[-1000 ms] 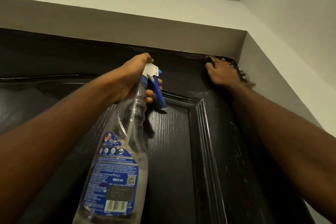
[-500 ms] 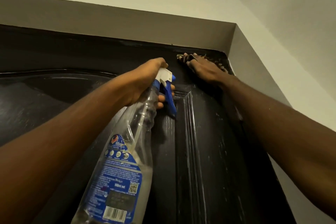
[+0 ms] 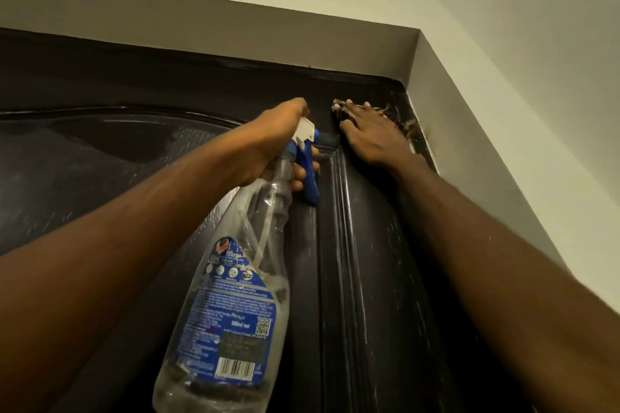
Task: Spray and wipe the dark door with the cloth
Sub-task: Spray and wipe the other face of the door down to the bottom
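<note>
Right hand (image 3: 372, 137) has slid left along the door's top rail, away from the corner, and now sits just beside the left hand (image 3: 268, 141). Right fingers are spread flat, pressing one dark patterned cloth (image 3: 410, 128) against the dark wood-grain panelled door (image 3: 369, 278). Cloth shows only at the fingertips and past the hand's outer side. Left hand is curled round the neck of one clear plastic spray bottle with blue label (image 3: 241, 278), fingers on its blue trigger, white nozzle toward the door. Door's top edge runs just above both hands. Pale wall reveal (image 3: 469, 144) lies close right of the right hand. Open door face lies below and left of the hands.
</note>
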